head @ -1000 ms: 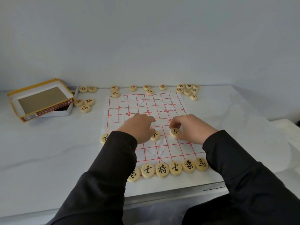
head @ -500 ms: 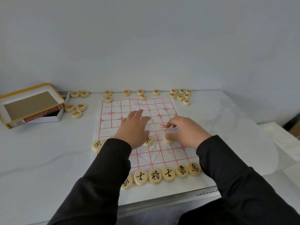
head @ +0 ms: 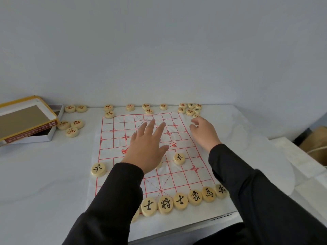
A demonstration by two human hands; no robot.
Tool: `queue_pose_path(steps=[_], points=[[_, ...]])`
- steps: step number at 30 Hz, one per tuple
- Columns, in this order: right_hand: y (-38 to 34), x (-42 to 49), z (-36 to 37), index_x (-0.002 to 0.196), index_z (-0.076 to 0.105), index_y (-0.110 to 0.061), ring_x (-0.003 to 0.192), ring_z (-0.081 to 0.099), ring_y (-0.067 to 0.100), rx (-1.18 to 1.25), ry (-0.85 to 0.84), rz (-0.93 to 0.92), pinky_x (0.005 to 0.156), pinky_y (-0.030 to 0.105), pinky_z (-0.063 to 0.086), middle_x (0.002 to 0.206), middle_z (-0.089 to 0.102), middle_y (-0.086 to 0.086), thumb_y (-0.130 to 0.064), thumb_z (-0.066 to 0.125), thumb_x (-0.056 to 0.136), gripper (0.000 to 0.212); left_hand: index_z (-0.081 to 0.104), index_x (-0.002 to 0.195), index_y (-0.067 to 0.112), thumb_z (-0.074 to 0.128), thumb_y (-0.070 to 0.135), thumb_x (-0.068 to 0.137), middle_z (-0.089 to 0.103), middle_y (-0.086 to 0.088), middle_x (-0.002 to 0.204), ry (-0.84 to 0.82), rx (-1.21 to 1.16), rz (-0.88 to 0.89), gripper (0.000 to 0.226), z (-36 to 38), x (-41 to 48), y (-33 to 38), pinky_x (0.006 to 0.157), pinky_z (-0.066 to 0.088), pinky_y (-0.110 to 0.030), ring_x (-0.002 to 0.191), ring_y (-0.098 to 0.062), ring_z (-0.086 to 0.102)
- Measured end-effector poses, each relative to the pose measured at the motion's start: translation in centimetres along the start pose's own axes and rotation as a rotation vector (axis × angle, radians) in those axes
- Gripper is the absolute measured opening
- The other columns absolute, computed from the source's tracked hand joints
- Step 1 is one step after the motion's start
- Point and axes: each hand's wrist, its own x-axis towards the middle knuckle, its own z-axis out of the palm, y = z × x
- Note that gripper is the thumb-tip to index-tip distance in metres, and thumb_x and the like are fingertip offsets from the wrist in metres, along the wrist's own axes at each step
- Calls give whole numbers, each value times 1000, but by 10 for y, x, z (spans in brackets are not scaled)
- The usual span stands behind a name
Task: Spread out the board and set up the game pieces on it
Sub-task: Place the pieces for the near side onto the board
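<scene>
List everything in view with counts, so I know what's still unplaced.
xiangqi board: one, white sheet with red grid, table centre.
game box: one, white tray with yellow-rimmed lid, far left.
table: one, white.
near-row pieces: six plain plus one partly hidden, cream with black lettering, board's near edge.
soldier pieces: two plain plus one mostly covered, black-lettered, mid-board and left edge.
loose pieces: about eighteen, cream, mostly red-lettered, far edge and beside the game box.
left hand: open, fingers spread, over the board.
right hand: loosely curled, empty, near far-right loose pieces.
</scene>
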Motion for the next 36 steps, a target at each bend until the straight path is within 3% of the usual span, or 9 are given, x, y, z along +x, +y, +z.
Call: queue_pose_path(steps=[8,16,20,25,30,36], points=[[28,97,-11,128,47,-5,116,49,37,-208,-1,149,98,41,42,130,39,20,-18,33,99,35,-2,148,29,36,49,94,-9,0,157,-6,-2,-12,69,-2,3,-4,115,8,-46,145,-25,-6],[18,137,-4,115,61,-7,102,59,28,-489,-191,82,77,29,43,114,63,12,-15,46,92,28,13,147,28,41,49,93,-9,-2,157,-72,39,-45,65,3,9,-6,115,9,-48,144,-27,-6],[22,142,-4,110,64,-7,100,60,28,-422,-101,113,77,30,45,110,65,11,-16,56,88,26,16,147,28,43,47,93,-8,-1,157,-75,28,-43,63,1,10,-6,115,8,-48,144,-26,-6],[17,147,-5,112,61,-10,100,58,28,-243,169,64,79,31,45,110,62,9,-16,57,87,26,12,147,27,45,45,93,-4,-2,157,-98,17,-60,66,5,8,-11,116,11,-49,145,-26,-4],[16,154,9,114,59,-7,99,58,30,-300,64,54,76,30,43,111,62,13,-13,52,91,24,9,148,27,44,43,94,-4,-1,157,-77,7,-83,66,0,8,-13,115,11,-48,145,-26,-3],[14,167,14,101,59,-5,80,53,27,-352,66,66,68,31,42,99,63,14,-18,56,89,18,8,148,28,45,42,94,-3,0,157,-80,-1,-105,67,2,12,-16,115,11,-47,145,-25,-3]])
